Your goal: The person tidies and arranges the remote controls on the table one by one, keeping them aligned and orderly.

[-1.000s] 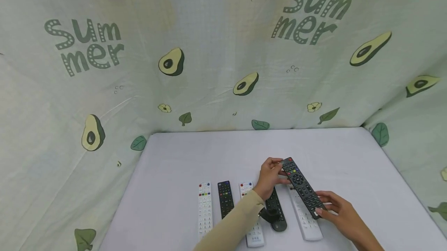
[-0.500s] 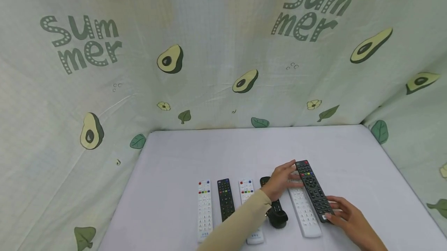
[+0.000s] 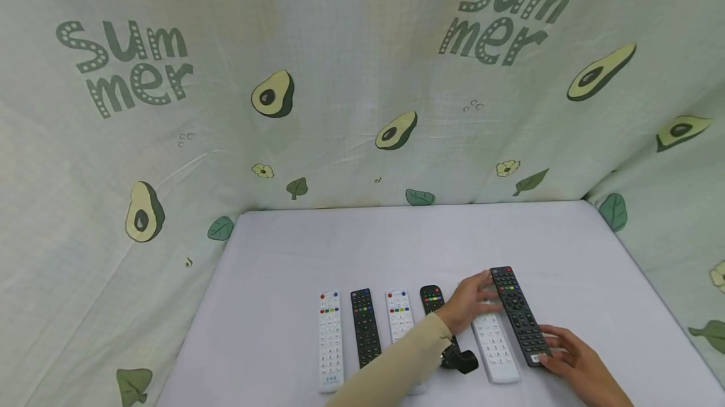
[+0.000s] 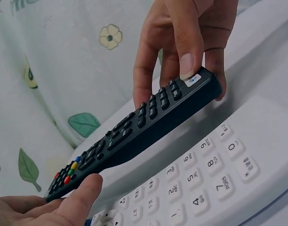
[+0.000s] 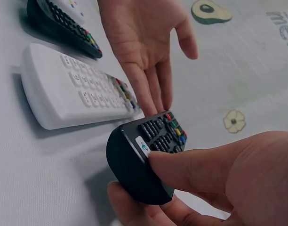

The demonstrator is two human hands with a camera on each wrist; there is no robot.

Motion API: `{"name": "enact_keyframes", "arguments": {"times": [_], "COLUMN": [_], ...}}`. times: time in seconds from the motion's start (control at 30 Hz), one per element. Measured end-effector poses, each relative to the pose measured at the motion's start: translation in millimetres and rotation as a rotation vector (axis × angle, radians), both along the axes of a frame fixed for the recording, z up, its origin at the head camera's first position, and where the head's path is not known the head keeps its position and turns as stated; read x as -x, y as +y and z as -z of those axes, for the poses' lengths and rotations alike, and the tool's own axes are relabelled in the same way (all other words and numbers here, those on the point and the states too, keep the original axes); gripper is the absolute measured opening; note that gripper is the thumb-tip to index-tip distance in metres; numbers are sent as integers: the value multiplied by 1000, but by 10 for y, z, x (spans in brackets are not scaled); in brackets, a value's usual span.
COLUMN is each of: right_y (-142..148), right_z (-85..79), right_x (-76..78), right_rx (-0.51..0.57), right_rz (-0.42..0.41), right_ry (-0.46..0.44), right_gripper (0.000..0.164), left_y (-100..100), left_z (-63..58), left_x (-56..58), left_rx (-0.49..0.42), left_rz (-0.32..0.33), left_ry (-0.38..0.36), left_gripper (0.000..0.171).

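Note:
My right hand (image 3: 574, 356) pinches the near end of a black remote control (image 3: 518, 312), thumb on the small white label and fingers underneath. In the right wrist view this near end (image 5: 134, 174) is raised off the cloth with a shadow below. My left hand (image 3: 469, 303) is at the remote's far end; its straight fingers touch that end and its thumb (image 5: 185, 40) stands away. Just left of the held remote, a white remote (image 3: 495, 347) lies on the table, partly under my left hand. Another black remote (image 3: 432, 297) is largely covered by my left wrist.
Further left on the white-covered table (image 3: 272, 268) lie a white remote (image 3: 330, 338), a black remote (image 3: 365, 325) and another white remote (image 3: 399, 316), roughly in a row. My left sleeve crosses over some of them. A printed curtain (image 3: 340, 80) hangs behind the table.
Both hands have moved the black remote to the right and toward me, past the white one, and turned it a little straighter. The left hand's fingers have loosened from its far end.

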State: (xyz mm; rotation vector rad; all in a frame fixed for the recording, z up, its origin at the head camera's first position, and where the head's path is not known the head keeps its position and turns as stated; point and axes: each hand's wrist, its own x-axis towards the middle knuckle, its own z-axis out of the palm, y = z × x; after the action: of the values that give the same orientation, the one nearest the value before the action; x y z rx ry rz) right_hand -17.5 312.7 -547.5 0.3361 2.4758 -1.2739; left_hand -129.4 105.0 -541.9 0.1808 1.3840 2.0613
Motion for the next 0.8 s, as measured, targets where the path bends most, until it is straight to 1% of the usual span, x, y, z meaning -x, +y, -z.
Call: {"name": "enact_keyframes", "arguments": {"times": [0.33, 0.6, 0.7, 0.8], "right_y": [42, 56, 69, 83], "right_z": [40, 81, 82, 85], "right_x": [-29, -52, -62, -70], "right_rx": [-35, -80, -108, -122], "right_rz": [8, 5, -7, -16], "right_ry": [-7, -44, -53, -64], "right_gripper": [69, 69, 68, 68], "left_y": [130, 180, 185, 191], "left_z": [-3, -10, -22, -37], "left_x": [-66, -138, -154, -172], "left_rx": [-7, -11, 3, 19], "left_rz": [58, 63, 80, 82], "left_ry": [-34, -34, -29, -30], "left_gripper": [62, 62, 63, 62]}}
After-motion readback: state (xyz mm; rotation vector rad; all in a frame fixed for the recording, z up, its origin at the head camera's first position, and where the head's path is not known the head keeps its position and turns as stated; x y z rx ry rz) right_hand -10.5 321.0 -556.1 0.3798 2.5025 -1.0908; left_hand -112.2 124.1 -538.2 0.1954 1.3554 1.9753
